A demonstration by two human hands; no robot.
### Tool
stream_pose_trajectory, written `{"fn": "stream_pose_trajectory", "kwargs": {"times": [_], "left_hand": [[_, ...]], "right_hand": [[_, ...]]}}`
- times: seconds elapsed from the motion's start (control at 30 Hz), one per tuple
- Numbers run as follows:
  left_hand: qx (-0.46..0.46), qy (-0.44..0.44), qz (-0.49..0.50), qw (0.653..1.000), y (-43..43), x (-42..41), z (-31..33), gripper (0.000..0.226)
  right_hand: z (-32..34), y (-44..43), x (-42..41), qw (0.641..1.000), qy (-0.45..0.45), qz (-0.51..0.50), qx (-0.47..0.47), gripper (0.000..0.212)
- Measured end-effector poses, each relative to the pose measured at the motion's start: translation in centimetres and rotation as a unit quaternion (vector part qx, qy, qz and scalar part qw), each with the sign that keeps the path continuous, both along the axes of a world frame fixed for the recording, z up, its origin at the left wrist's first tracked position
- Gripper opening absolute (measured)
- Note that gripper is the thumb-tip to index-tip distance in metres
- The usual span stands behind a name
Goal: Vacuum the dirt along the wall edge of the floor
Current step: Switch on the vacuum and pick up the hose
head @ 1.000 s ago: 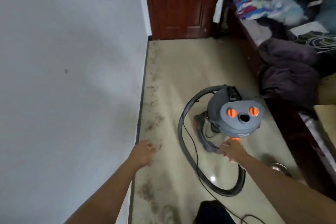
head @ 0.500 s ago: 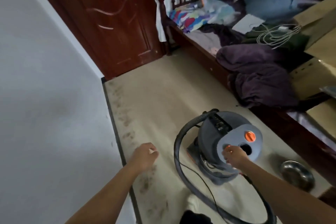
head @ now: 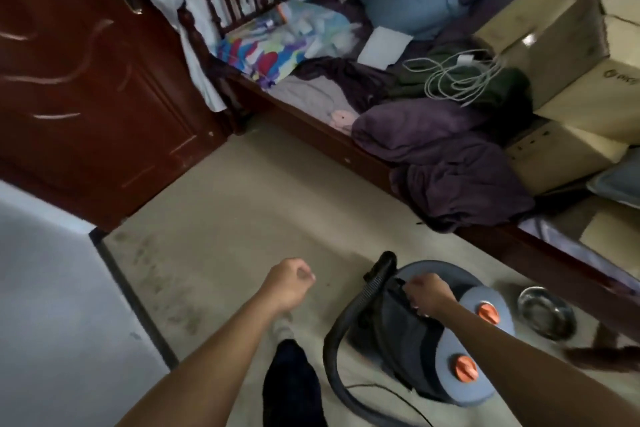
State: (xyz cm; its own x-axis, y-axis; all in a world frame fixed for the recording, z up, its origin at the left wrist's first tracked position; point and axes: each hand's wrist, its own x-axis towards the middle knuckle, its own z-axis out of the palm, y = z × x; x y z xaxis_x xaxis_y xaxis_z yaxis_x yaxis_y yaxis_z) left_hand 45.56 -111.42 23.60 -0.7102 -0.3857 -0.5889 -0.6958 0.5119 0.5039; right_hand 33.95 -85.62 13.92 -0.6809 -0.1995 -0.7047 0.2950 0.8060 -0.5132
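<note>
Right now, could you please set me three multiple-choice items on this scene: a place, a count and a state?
1. Where is the metal bowl? A on the bed; B on the floor beside the vacuum cleaner; C against the wall.
2. How many orange knobs show on it? A two; B one; C four.
3. What is the right hand doing? A hanging free; B lifting the bowl; C gripping the vacuum cleaner's top.
1 B, it sits on the floor; 2 A, two show, no more; 3 C, it is curled round the dark top.
</note>
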Motion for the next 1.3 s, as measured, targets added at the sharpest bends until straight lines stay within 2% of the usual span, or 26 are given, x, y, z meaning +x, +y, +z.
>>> {"fn": "stream_pose_trajectory", "kwargs": {"times": [0.13,0.2,0.3,0.5,0.7,0.9,0.97,1.07,1.13,1.3], "left_hand": [[0.005,-0.029,-0.099,0.995,-4.2,-8.3,-4.5,0.022],[0.018,-0.062,-0.163,0.985,-6.2,-12.7,-7.6,0.021],[0.028,-0.102,-0.243,0.964,-8.5,-18.5,-11.0,0.018],[0.042,-0.103,-0.307,0.945,-10.4,-25.7,-16.0,0.006],[0.076,-0.139,-0.349,0.924,-11.0,-25.9,-26.5,0.01],[0.081,-0.196,-0.357,0.91,-13.6,-20.9,-36.7,0.015],[0.071,-0.216,-0.377,0.898,-14.9,-19.1,-38.7,0.013],[0.048,-0.241,-0.404,0.881,-16.7,-17.5,-39.9,0.017],[0.033,-0.244,-0.401,0.882,-17.3,-17.3,-39.5,0.012],[-0.007,-0.221,-0.431,0.875,-16.3,-18.9,-35.4,0.022]], "right_hand": [[-2.2,-3.1,-3.3,0.997,0.006,-0.069,0.028,0.017],[-3.9,-4.5,-4.1,0.99,-0.012,-0.128,0.052,0.013],[-5.3,-6.6,-4.3,0.98,-0.063,-0.164,0.095,0.012],[-7.7,-11.3,-7.2,0.962,-0.061,-0.225,0.143,0.017],[-15.8,-13.7,-12.0,0.955,-0.04,-0.192,0.223,0.032],[-26.1,-13.8,-14.1,0.948,-0.059,-0.196,0.243,0.041],[-28.1,-13.9,-13.9,0.943,-0.066,-0.183,0.271,0.037],[-28.5,-14.0,-14.0,0.938,-0.054,-0.141,0.313,0.029],[-27.3,-13.8,-14.1,0.94,-0.037,-0.134,0.311,0.029],[-19.7,-13.1,-13.3,0.938,0.038,-0.205,0.276,0.036]]}}
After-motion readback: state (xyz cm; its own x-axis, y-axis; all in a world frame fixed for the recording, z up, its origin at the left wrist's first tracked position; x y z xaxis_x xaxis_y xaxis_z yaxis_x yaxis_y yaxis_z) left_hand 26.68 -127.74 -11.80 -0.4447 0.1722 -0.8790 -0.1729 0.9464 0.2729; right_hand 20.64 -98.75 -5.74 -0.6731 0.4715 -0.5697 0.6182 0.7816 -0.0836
